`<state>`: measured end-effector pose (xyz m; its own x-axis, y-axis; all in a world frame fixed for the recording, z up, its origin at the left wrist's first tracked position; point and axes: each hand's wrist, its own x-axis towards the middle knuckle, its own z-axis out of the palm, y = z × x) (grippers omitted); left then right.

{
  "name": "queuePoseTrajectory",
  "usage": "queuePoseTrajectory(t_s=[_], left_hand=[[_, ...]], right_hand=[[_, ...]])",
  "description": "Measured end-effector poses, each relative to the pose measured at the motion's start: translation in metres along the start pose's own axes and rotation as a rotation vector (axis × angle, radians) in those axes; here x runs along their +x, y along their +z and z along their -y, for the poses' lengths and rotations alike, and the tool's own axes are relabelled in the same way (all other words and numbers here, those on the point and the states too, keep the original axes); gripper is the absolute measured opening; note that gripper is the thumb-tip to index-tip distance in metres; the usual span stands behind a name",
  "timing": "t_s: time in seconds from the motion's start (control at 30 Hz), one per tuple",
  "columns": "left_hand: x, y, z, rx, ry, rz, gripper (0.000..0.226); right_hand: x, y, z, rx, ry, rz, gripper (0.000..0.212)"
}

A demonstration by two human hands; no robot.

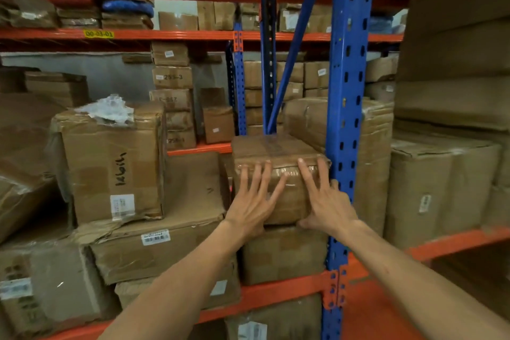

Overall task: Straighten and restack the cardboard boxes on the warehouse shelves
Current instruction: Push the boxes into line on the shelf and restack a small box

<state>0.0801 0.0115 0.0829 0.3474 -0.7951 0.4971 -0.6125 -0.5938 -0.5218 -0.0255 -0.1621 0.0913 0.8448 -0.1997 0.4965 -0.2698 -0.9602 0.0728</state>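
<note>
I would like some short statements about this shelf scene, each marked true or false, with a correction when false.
1. Both hands press flat on the front of one taped box. True: left hand, right hand.
2. That box sits directly on the orange beam. False: it rests on another box.
3. A blue upright stands just right of the taped box. True.
4. The box with handwriting lies right of the hands. False: it is to the left.
5. The hands wear gloves. False: they are bare.
</note>
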Motion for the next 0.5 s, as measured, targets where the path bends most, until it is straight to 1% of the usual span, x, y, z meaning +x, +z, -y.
queuePoseTrajectory(t_s=[0.07, 0.17, 0.27, 0.37, 0.5], left_hand=[[-0.005, -0.004, -0.008, 0.014, -0.019, -0.043, 0.147], [-0.008, -0.011, -0.011, -0.008, -0.012, -0.037, 0.135], [-0.009, -0.007, -0.012, -0.033, -0.02, -0.067, 0.126], [-0.007, -0.001, -0.009, -0.032, -0.022, -0.09, 0.127], [-0.008, -0.002, -0.013, -0.014, -0.048, -0.048, 0.132]], right_hand=[[-0.009, 0.0, 0.001, -0.106, 0.02, -0.014, 0.15], [-0.006, -0.012, 0.01, -0.259, 0.045, -0.018, 0.142], [0.001, -0.009, 0.014, -0.396, 0.027, -0.056, 0.138], [0.005, -0.005, 0.008, -0.316, -0.04, -0.053, 0.134], [0.005, -0.008, -0.002, -0.17, -0.091, -0.005, 0.145]])
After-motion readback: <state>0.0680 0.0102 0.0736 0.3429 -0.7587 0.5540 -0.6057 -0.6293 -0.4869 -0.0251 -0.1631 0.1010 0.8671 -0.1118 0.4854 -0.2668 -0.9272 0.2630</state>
